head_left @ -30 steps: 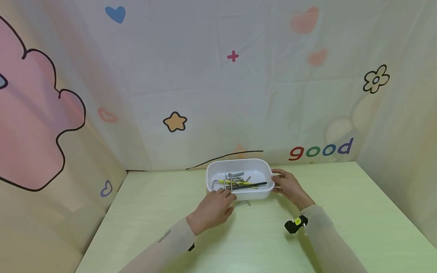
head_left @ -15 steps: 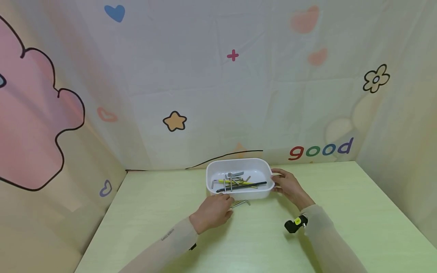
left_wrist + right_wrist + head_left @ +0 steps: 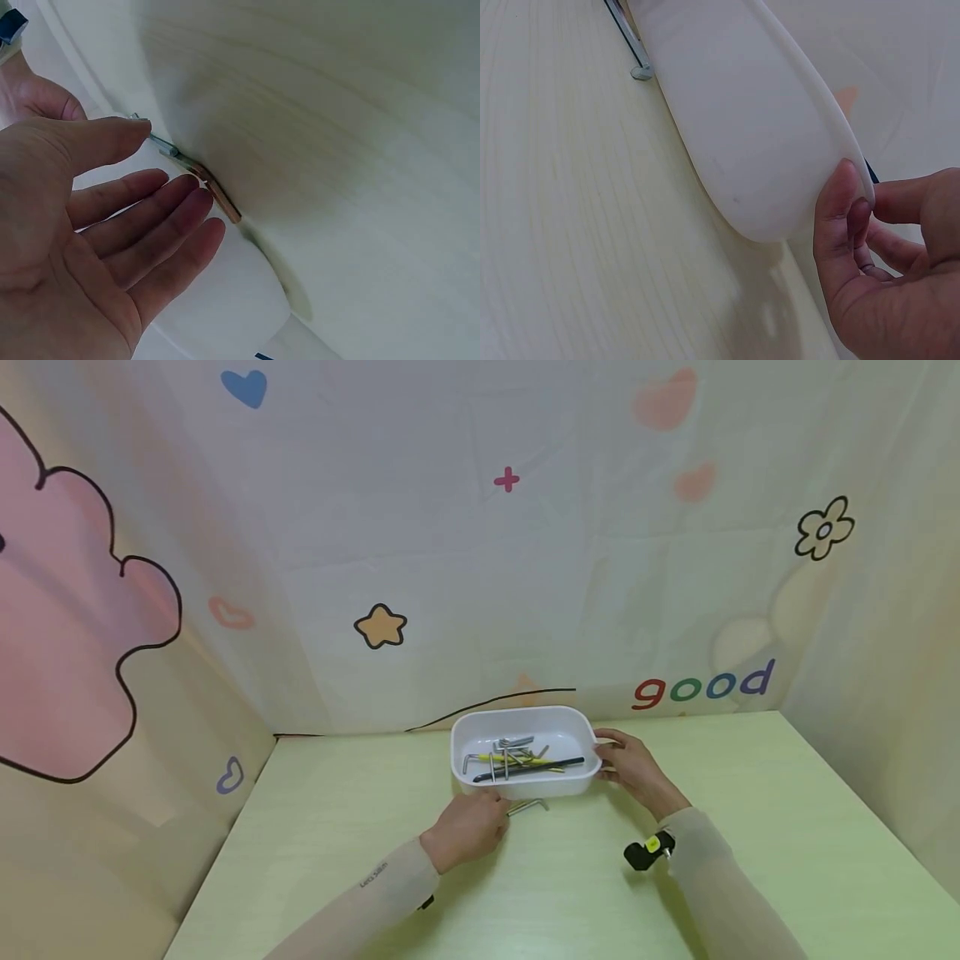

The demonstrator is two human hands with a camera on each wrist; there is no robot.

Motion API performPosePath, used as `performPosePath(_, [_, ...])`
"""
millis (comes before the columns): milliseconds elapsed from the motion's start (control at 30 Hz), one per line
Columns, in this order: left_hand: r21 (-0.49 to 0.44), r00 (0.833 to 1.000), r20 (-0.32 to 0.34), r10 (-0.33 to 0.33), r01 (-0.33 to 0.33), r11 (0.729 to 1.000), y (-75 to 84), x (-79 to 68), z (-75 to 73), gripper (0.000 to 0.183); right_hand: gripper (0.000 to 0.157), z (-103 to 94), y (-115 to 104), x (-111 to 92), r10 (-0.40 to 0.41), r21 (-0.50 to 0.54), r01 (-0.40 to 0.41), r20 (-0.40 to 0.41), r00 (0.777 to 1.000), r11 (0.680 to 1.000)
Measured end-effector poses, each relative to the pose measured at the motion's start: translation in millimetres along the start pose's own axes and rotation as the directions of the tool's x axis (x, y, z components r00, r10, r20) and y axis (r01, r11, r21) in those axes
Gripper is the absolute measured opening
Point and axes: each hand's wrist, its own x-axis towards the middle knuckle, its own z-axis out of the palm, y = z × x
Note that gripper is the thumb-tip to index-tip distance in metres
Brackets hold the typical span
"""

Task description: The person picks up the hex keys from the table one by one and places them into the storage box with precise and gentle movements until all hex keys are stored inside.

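Note:
A white plastic tub (image 3: 547,788) stands at the back of the table, holding several hex keys, among them a long black one (image 3: 562,764) and a yellow-handled one (image 3: 487,760). My right hand (image 3: 633,770) pinches the tub's right end by its rim, thumb on one side and fingers on the other (image 3: 844,180). Against the tub's front wall, silver hex keys (image 3: 531,805) lie on the table. My left hand (image 3: 467,828) is beside them, palm toward the tub. In the left wrist view its fingers are extended and apart from the thumb, fingertips right at a copper-looking hex key (image 3: 221,199).
Behind the tub hangs a pale printed cloth (image 3: 450,527), which also closes off both sides. The light green table (image 3: 360,793) extends to the left, right and front. A black camera mount (image 3: 647,852) juts from the right wrist.
My left hand has drawn back from the tub's front rim and lowered to the hex keys on the table. The right hand keeps its place at the tub's end.

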Motion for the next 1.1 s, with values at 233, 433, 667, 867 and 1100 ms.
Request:
performPosePath(233, [0.032,1.000,0.010,-0.008,0.008,0.999,-0.3,0.9,5.6,0.012,0.046,-0.8,-1.0,-0.5,0.003,0.008,-0.003,0.004,1.000,1.000])
performPosePath(433, [0.063,1.000,-0.024,0.009,-0.007,0.998,0.5,0.7,8.2,0.009,0.046,-0.1,-2.1,-1.7,0.013,0.005,-0.013,0.008,1.000,1.000])
performPosePath(667, [0.079,1.000,-0.017,0.015,-0.013,0.997,2.1,0.3,9.9,0.008,0.046,-1.3,-1.3,-1.0,0.009,0.012,-0.009,0.004,1.000,1.000])
performPosePath(867, [0.068,1.000,0.002,0.011,-0.011,0.998,3.2,0.4,10.9,0.007,0.046,-0.7,-2.4,-2.0,0.013,0.015,-0.013,0.002,1.000,1.000])
performPosePath(1100, [0.137,0.996,0.073,0.052,-0.061,0.989,6.1,-3.7,9.5,0.014,0.045,0.5,-3.5,-4.1,0.013,0.010,-0.013,0.000,1.000,1.000])
